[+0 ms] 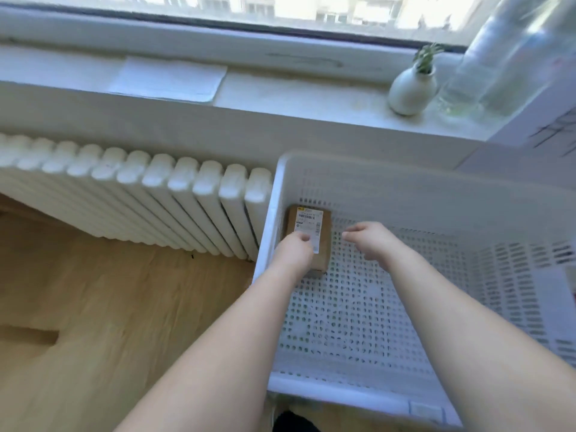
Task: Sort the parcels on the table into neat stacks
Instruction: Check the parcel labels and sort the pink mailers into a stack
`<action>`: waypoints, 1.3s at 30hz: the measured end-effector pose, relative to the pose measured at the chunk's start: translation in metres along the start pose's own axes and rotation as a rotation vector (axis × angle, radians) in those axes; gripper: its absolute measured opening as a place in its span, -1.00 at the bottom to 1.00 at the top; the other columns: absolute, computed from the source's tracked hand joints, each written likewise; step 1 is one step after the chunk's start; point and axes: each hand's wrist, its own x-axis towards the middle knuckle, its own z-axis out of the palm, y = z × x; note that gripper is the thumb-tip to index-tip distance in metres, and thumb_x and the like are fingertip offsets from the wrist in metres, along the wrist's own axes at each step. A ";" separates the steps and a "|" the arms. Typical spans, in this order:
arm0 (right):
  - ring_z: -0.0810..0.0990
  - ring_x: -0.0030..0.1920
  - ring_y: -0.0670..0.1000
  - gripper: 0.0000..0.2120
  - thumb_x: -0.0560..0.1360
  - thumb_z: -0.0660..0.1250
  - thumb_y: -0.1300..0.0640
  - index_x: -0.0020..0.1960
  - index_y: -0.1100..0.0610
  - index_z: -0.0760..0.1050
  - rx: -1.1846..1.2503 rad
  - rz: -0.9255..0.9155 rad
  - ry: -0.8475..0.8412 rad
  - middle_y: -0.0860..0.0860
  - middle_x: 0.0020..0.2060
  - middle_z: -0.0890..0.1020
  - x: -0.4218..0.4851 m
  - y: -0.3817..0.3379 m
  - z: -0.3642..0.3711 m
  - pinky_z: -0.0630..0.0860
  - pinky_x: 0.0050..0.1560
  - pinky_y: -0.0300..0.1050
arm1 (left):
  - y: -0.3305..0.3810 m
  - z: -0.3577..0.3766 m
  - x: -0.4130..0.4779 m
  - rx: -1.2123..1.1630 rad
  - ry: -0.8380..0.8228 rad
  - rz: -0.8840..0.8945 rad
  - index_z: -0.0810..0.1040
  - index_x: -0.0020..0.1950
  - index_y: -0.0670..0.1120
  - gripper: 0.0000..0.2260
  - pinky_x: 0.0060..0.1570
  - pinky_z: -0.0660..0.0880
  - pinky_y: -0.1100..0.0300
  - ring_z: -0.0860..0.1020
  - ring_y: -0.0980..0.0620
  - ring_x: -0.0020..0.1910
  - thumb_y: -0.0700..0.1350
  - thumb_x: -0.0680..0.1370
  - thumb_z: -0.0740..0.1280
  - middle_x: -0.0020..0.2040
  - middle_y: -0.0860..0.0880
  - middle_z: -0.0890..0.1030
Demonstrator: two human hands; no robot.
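lying in the far left corner of the basket [358, 165], the parcel [307, 224] was found gripped by curled fingers of the left hand [294, 249], the right hand [369, 241] slack and empty; pick-up was judged in hand, a lift out due next.

parcel [323, 243] label unreadable, bottle [498, 57] blurred

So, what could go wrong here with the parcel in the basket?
The cardboard parcel lies deep in the far-left corner of the white perforated basket, so the left hand on it may struggle to get fingers around it. The right hand holds nothing, so a one-handed lift could slip.
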 end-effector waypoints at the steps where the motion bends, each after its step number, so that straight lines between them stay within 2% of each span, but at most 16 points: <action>1: 0.54 0.08 0.05 -0.64 0.61 0.31 0.06 0.38 0.12 0.50 0.002 -0.029 0.013 0.09 0.27 0.57 -0.011 -0.012 -0.004 0.49 0.16 0.01 | 0.006 -0.012 -0.010 -0.007 0.026 0.048 0.43 0.43 -0.01 -0.64 0.00 0.46 0.16 0.53 -0.06 0.19 -0.16 0.65 0.14 0.37 -0.04 0.50; 3: 0.53 0.10 0.07 -0.64 0.61 0.32 0.08 0.38 0.13 0.50 0.011 -0.089 0.033 0.10 0.27 0.57 -0.029 -0.035 -0.009 0.47 0.09 -0.03 | 0.017 -0.037 -0.022 -0.101 0.094 0.124 0.53 0.29 -0.01 -0.71 0.06 0.55 0.09 0.59 -0.04 0.10 -0.18 0.60 0.18 0.23 -0.04 0.60; 5: 0.54 0.19 0.09 -0.64 0.60 0.33 0.09 0.38 0.13 0.50 0.021 -0.162 0.051 0.09 0.27 0.57 -0.049 -0.060 -0.010 0.48 0.19 0.00 | 0.025 -0.066 -0.035 -0.252 0.148 0.160 0.57 0.14 -0.07 -0.77 0.02 0.60 0.06 0.63 -0.04 -0.05 -0.25 0.57 0.20 0.01 -0.07 0.66; 7: 0.53 0.24 0.09 -0.63 0.60 0.33 0.09 0.39 0.13 0.50 0.001 -0.247 0.071 0.07 0.28 0.56 -0.074 -0.088 -0.003 0.48 0.27 0.01 | 0.024 -0.104 -0.053 -0.332 0.208 0.190 0.57 0.09 -0.08 -0.78 -0.04 0.58 0.11 0.61 -0.03 -0.13 -0.29 0.57 0.19 -0.11 -0.06 0.64; 10: 0.53 0.18 0.05 -0.65 0.60 0.31 0.09 0.37 0.13 0.50 -0.042 -0.358 0.062 0.05 0.25 0.57 -0.109 -0.129 0.021 0.48 0.11 -0.08 | 0.002 -0.160 -0.072 -0.357 0.271 0.185 0.58 0.03 -0.05 -0.78 0.07 0.55 0.01 0.62 -0.16 -0.02 -0.26 0.55 0.19 -0.02 -0.12 0.65; 12: 0.53 0.12 0.01 -0.66 0.59 0.32 0.09 0.34 0.13 0.52 -0.070 -0.411 0.049 0.04 0.21 0.59 -0.128 -0.151 0.043 0.47 0.09 -0.10 | -0.020 -0.192 -0.082 -0.335 0.318 0.175 0.57 -0.04 0.03 -0.81 0.18 0.56 -0.05 0.61 -0.20 0.11 -0.22 0.55 0.22 0.07 -0.12 0.65; 13: 0.53 0.08 -0.01 -0.67 0.59 0.33 0.09 0.33 0.13 0.53 -0.078 -0.444 0.033 0.04 0.20 0.60 -0.138 -0.163 0.058 0.47 0.10 -0.11 | -0.034 -0.209 -0.092 -0.324 0.351 0.169 0.58 0.00 0.03 -0.82 0.21 0.55 -0.07 0.61 -0.18 0.13 -0.20 0.55 0.23 0.10 -0.10 0.65; 15: 0.54 0.01 -0.04 -0.67 0.57 0.34 0.09 0.31 0.12 0.55 -0.114 -0.511 0.008 0.04 0.18 0.62 -0.164 -0.191 0.104 0.47 0.07 -0.13 | -0.070 -0.252 -0.118 -0.312 0.432 0.162 0.58 0.18 -0.02 -0.77 0.19 0.56 -0.07 0.60 -0.13 0.14 -0.17 0.58 0.25 0.12 -0.07 0.63; 17: 0.57 0.08 -0.02 -0.68 0.57 0.36 0.06 0.30 0.10 0.56 -0.141 -0.563 -0.021 0.04 0.18 0.63 -0.189 -0.216 0.151 0.49 0.12 -0.13 | -0.107 -0.291 -0.142 -0.267 0.502 0.156 0.57 0.25 -0.03 -0.75 0.16 0.57 -0.04 0.59 -0.09 0.13 -0.15 0.59 0.26 0.13 -0.05 0.62; 21: 0.56 0.21 -0.01 -0.65 0.59 0.34 0.02 0.34 0.07 0.53 -0.215 -0.638 -0.119 0.01 0.22 0.61 -0.252 -0.263 0.267 0.49 0.25 -0.08 | -0.201 -0.374 -0.195 -0.241 0.596 0.120 0.57 0.21 0.01 -0.78 0.09 0.59 0.02 0.61 -0.08 0.07 -0.11 0.60 0.24 0.10 -0.04 0.63; 25: 0.56 0.09 -0.06 -0.67 0.60 0.32 0.00 0.34 0.04 0.53 -0.268 -0.725 -0.212 -0.03 0.23 0.60 -0.315 -0.304 0.388 0.47 0.02 -0.21 | -0.291 -0.457 -0.251 -0.236 0.682 0.075 0.58 0.10 0.06 -0.83 0.07 0.56 0.09 0.62 -0.06 0.04 -0.08 0.57 0.25 0.06 -0.03 0.66; 28: 0.60 0.03 -0.06 -0.69 0.59 0.32 0.02 0.32 0.02 0.53 -0.271 -0.771 -0.273 -0.06 0.14 0.62 -0.362 -0.331 0.465 0.53 0.03 -0.17 | -0.347 -0.511 -0.292 -0.237 0.754 0.025 0.56 0.01 0.08 -0.88 0.00 0.53 0.13 0.62 -0.08 0.01 -0.08 0.54 0.26 0.04 -0.05 0.67; 30: 0.57 -0.02 -0.11 -0.67 0.59 0.33 0.03 0.35 0.02 0.51 -0.280 -0.801 -0.320 -0.04 0.20 0.61 -0.385 -0.346 0.505 0.48 0.03 -0.22 | -0.375 -0.543 -0.314 -0.268 0.806 0.005 0.58 0.06 0.05 -0.85 0.01 0.52 0.14 0.61 -0.09 0.05 -0.09 0.55 0.26 0.07 -0.06 0.66; 33: 0.53 0.10 -0.07 -0.63 0.59 0.33 0.03 0.38 0.02 0.49 -0.307 -0.844 -0.355 0.01 0.29 0.57 -0.407 -0.373 0.554 0.44 0.13 -0.19 | -0.409 -0.589 -0.336 -0.305 0.879 -0.018 0.59 0.21 -0.01 -0.77 -0.02 0.44 0.19 0.56 -0.04 0.08 -0.08 0.59 0.25 0.15 -0.03 0.62; 36: 0.53 0.12 -0.06 -0.63 0.58 0.34 0.04 0.38 0.03 0.50 -0.330 -0.866 -0.376 0.03 0.28 0.57 -0.417 -0.406 0.598 0.45 0.13 -0.17 | -0.435 -0.634 -0.346 -0.311 0.929 -0.051 0.59 0.23 -0.02 -0.77 -0.08 0.43 0.17 0.55 -0.05 0.06 -0.05 0.62 0.24 0.18 -0.04 0.60; 39: 0.56 0.10 -0.05 -0.66 0.58 0.35 0.04 0.34 0.02 0.52 -0.331 -0.880 -0.385 0.02 0.24 0.60 -0.416 -0.444 0.646 0.47 0.11 -0.17 | -0.459 -0.679 -0.345 -0.327 0.971 -0.090 0.57 0.24 -0.03 -0.76 0.06 0.53 0.08 0.56 -0.07 0.10 -0.04 0.63 0.23 0.16 -0.05 0.60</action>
